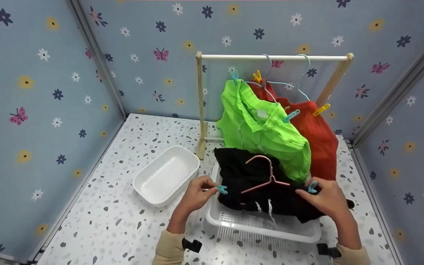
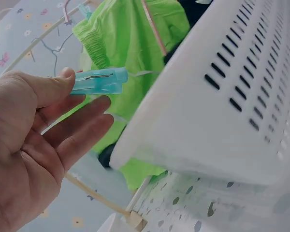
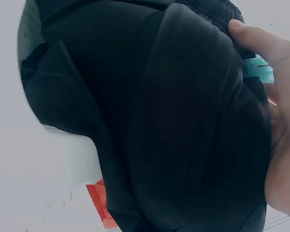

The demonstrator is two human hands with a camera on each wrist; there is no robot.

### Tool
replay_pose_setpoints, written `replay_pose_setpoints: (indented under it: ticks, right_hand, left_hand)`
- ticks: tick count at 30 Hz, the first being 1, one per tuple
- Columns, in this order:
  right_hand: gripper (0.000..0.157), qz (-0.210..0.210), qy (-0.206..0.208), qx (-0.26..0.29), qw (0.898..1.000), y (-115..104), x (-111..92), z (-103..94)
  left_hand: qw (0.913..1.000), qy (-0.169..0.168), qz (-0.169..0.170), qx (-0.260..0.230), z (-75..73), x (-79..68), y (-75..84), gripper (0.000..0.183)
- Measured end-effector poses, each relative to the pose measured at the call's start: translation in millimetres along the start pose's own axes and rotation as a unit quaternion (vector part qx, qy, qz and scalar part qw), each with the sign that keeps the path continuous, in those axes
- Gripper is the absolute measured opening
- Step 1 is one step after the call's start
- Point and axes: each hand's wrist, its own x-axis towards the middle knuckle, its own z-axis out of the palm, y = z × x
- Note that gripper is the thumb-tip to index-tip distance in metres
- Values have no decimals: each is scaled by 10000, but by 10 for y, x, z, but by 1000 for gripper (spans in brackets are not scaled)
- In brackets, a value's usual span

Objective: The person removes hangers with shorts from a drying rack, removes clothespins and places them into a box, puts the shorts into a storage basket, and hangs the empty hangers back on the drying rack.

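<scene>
My left hand [image 1: 196, 195] pinches a light blue clothespin [image 2: 99, 81] between thumb and index finger, its other fingers loosely bent. It is beside the left rim of a white slotted basket [image 1: 263, 231]. Across the basket lie black drawstring pants [image 1: 234, 167] with an elastic waistband and white cords. A pink hanger [image 1: 272, 179] rests on them, its hook upward and part of its bar hidden. At the right end of the waistband, my right hand [image 1: 328, 197] grips the black cloth, thumb on top. Another blue clothespin [image 3: 259, 71] sits there between thumb and fingers, partly hidden.
Behind the basket stands a rack with a white rail [image 1: 234, 57] and wooden legs. A lime green garment [image 1: 263, 125] and a red one [image 1: 320, 140] hang from it, clipped with clothespins. A white tub [image 1: 166, 175] stands left of the basket on the speckled table.
</scene>
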Motion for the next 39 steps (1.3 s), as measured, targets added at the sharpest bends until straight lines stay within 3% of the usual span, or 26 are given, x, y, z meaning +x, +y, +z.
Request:
replay_pose_setpoints:
  ticks: [5,11,17,25,31,39]
  right_hand:
    - [26,54,46,-27,10000,12,-13,10]
    - [25,82,16,-7,10000,26,-17,20]
    - [25,22,0,-38,10000,24,-18,33]
    - [26,79,-57,-40,9999,35,-40,45]
    - [26,172,-103,-22,9998,26,-42,44]
    - [26,163,-115,-23,9998,42,-56,58]
  left_hand:
    - [9998,158,-51,70,-92,-5,-33,9]
    - [9980,565,-265,-75,-247,-4,-239,22]
    - [9907,1136,-463,595,-378,-18,-487,28]
    - [9656,1858,-546,1735,-570,-32,-611,34]
    - [9446,2102,-847,2372,-708,-29,-688,40]
    - [9181,2326,-1420,2879,-848,-17,-758,33]
